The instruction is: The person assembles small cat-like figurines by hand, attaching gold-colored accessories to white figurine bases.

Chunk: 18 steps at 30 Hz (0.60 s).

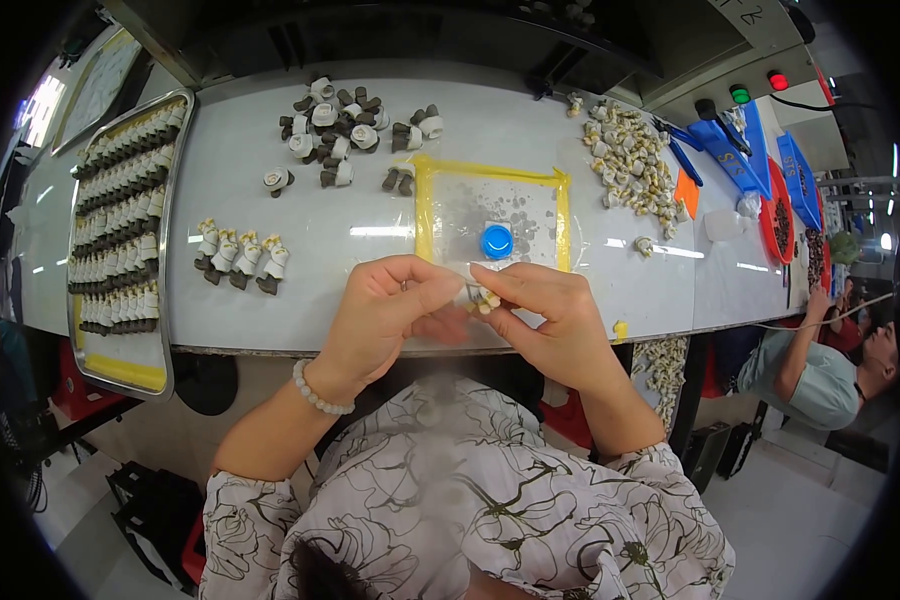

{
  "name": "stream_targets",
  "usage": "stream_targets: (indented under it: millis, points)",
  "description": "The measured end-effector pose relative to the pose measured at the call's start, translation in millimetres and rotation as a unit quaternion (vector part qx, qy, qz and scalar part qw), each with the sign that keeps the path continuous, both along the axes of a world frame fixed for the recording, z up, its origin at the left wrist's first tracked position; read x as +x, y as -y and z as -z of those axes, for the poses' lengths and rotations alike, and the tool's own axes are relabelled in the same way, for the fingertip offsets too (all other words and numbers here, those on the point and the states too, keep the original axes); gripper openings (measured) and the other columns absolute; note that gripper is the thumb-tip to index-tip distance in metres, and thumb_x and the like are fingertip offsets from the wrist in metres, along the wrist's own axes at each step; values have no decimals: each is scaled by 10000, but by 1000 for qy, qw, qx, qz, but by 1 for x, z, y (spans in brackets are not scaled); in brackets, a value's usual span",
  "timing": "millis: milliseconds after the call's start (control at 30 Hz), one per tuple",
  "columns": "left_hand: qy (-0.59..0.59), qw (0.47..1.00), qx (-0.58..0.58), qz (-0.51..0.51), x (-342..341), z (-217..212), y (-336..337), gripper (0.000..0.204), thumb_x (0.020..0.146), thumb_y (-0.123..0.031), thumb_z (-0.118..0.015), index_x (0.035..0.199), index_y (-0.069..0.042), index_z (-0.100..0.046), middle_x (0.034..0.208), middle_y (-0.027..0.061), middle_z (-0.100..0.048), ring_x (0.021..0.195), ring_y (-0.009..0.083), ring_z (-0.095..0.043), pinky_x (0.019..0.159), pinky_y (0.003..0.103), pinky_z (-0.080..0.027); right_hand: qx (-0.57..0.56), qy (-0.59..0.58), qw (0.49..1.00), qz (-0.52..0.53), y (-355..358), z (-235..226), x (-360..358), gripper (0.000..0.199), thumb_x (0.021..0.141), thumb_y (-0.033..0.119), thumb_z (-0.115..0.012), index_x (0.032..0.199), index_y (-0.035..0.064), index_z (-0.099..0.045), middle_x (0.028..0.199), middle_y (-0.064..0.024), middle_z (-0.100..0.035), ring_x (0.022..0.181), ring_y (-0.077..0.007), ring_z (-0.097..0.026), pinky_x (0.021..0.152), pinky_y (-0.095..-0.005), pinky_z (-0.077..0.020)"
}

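Observation:
Above the table's front edge, my right hand (550,312) pinches a small white-and-yellow figurine part (483,297) between thumb and fingers. My left hand (395,305) comes up beside it, thumb and forefinger closed together at the part's left side. Whether something small sits in that pinch is hidden; its lower fingers are smeared by motion. Just beyond the hands, a blue round cap or pot (497,242) stands on a stained mat (450,215) edged with yellow tape. Left of my hands, several assembled figurines (240,258) with white bodies and dark feet lie in a row.
A metal tray (175,300) with rows of figurines stands at far left. White-and-dark body pieces (335,130) lie at the back; a heap of cream-yellow pieces (630,160) is at right. Beyond are pliers (682,155), blue bins (735,155), a red basin (775,215) and another person (805,370).

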State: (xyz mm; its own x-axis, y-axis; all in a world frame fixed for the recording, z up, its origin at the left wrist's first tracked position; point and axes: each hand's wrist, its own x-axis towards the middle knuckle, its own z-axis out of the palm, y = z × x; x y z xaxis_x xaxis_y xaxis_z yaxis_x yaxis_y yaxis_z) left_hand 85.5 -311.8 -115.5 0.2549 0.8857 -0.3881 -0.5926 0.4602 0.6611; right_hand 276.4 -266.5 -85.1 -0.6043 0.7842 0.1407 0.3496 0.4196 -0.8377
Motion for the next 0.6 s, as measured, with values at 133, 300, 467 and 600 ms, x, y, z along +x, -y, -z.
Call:
stream_targets:
  millis: [133, 300, 467, 600]
  points:
    - [0, 1000, 1, 1, 0, 2, 0, 127, 885, -92, -589, 922, 29, -603, 858, 116, -659, 708, 174, -660, 616, 274, -552, 9, 4, 1000, -3, 0, 1, 0, 418, 692, -72, -633, 1100, 19, -641, 789, -106, -627, 678, -191, -607, 599, -260, -473]
    - [12, 1000, 6, -3, -2, 2, 3, 143, 894, -110, -579, 930, 27, -601, 857, 121, -658, 683, 175, -657, 603, 279, -553, -18, 13, 1000, -14, 1, -2, 1, 415, 707, -71, -639, 1112, 18, -636, 806, -98, -629, 687, -166, -607, 614, -252, -481]
    - [26, 1000, 11, 2, -2, 4, 0, 166, 903, -136, -569, 936, 24, -601, 859, 129, -659, 659, 175, -653, 591, 278, -551, -88, -23, 996, -6, -1, 2, 2, 409, 744, -62, -646, 1145, 13, -618, 856, -90, -612, 718, -126, -586, 655, -225, -493]
    - [27, 1000, -4, -10, -1, 4, 1, 156, 907, -111, -545, 958, 33, -575, 804, 161, -654, 598, 199, -649, 527, 264, -554, -88, -23, 996, -6, -1, 0, 0, 411, 744, -61, -649, 1148, 10, -615, 864, -85, -605, 739, -121, -584, 656, -226, -495]
